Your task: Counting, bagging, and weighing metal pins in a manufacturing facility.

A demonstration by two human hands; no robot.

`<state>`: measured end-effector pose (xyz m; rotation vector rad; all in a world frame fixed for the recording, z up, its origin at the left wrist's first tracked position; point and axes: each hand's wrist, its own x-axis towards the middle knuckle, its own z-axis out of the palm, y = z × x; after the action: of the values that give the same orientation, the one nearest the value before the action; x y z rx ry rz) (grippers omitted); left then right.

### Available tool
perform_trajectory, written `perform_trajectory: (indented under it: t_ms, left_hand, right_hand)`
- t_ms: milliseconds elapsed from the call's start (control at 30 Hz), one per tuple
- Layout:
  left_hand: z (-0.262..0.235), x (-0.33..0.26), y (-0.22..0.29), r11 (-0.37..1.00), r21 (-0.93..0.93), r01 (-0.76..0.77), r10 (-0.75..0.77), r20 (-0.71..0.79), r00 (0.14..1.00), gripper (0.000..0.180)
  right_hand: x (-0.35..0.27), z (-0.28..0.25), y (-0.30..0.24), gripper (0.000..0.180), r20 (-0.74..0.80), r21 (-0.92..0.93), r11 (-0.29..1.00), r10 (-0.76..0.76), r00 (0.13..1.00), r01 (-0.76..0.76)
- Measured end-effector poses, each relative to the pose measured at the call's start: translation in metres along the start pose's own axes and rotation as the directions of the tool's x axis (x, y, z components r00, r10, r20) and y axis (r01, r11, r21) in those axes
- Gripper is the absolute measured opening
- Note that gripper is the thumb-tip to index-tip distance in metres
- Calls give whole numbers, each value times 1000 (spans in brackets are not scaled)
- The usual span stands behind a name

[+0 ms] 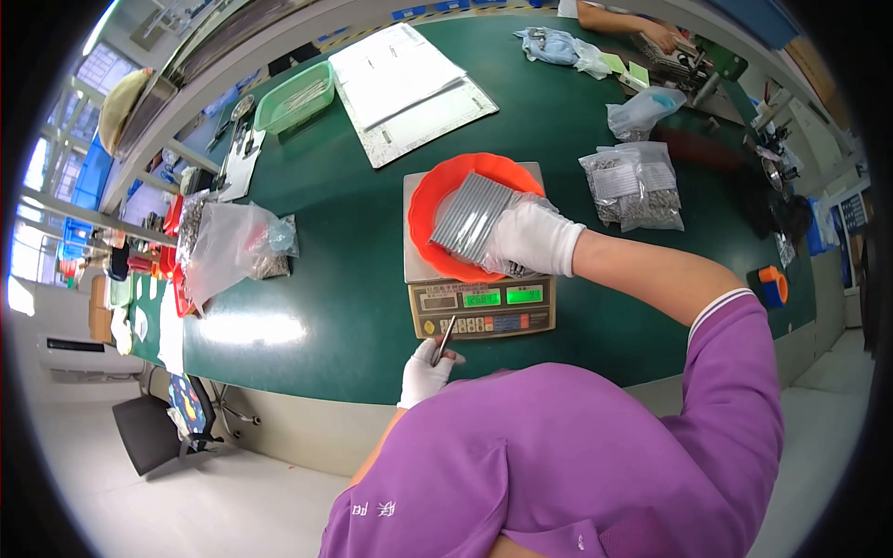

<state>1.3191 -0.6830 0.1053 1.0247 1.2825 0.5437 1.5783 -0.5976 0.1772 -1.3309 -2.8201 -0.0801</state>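
Note:
A red-orange scalloped bowl [423,200] stands on the counting scale [485,324], whose displays glow green. In the bowl, a bundle of grey metal rods [473,218] lies side by side, with clear plastic wrap around its right part. My right hand [535,234], in a white glove, closes on the right end of this bundle; its fingertips are partly hidden by the plastic. By the scale's front edge, my left hand [426,377], also gloved, pinches a slim dark metal rod [446,340] that points up towards the keypad.
Clear bags of small grey parts [637,191] lie right of the scale, and more bags [244,244] lie left. Behind are papers on a board [409,116] and a green basket [296,98]. Another person's hand [659,37] works at the far right.

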Motion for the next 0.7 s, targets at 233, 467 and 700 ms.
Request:
perform_trajectory:
  t_ms: [233, 467, 700]
  left_hand:
    - [1, -1, -3, 1000, -11, -17, 17, 19, 1000, 25]
    - [-13, 0, -19, 988, -127, -89, 90, 1, 996, 26]
    - [-17, 2, -12, 993, -53, -101, 100, -16, 995, 22]
  right_hand:
    - [17, -3, 6, 14, 125, 73, 987, -154, 980, 146]
    - [8, -4, 15, 10, 63, 26, 995, -102, 993, 100]
    - [1, 6, 22, 9, -207, 250, 946, -158, 966, 208]
